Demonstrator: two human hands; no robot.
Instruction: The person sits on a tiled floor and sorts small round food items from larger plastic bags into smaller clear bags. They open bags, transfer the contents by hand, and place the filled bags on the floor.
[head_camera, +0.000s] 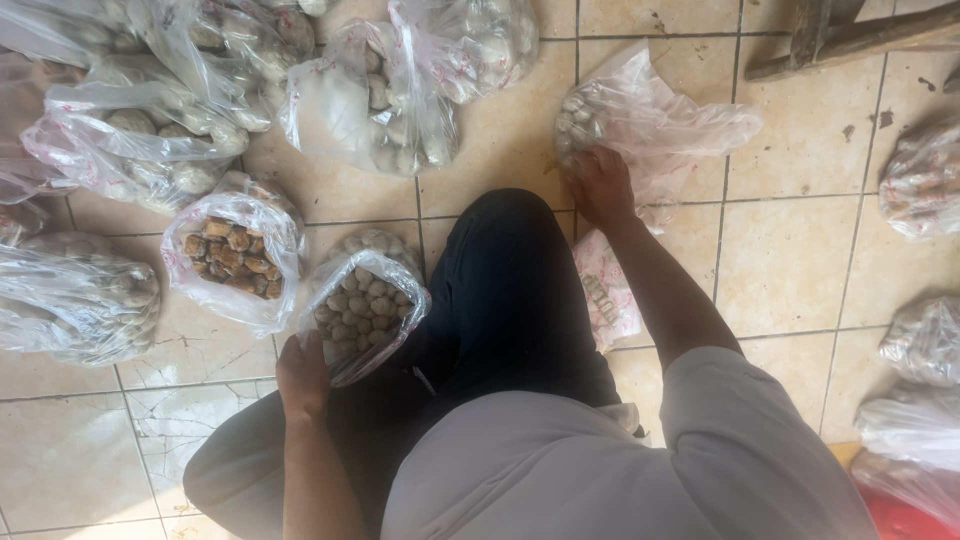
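Note:
I sit low on a tiled floor, dark trousers in the middle of the view. My left hand (302, 375) grips the near rim of an open clear plastic bag of small pale round balls (362, 305), holding it beside my left knee. My right hand (601, 186) reaches forward and rests on another clear bag with a few pale balls (640, 125) lying on the tiles; its fingers press into the plastic near the balls. A flat printed packet (606, 290) lies under my right forearm.
Several filled clear bags crowd the upper left (140, 140), one with brown chunks (232, 255). More bags lie along the right edge (922, 180). Wooden furniture legs (850, 35) stand at the top right. A red object (900, 520) is at the bottom right.

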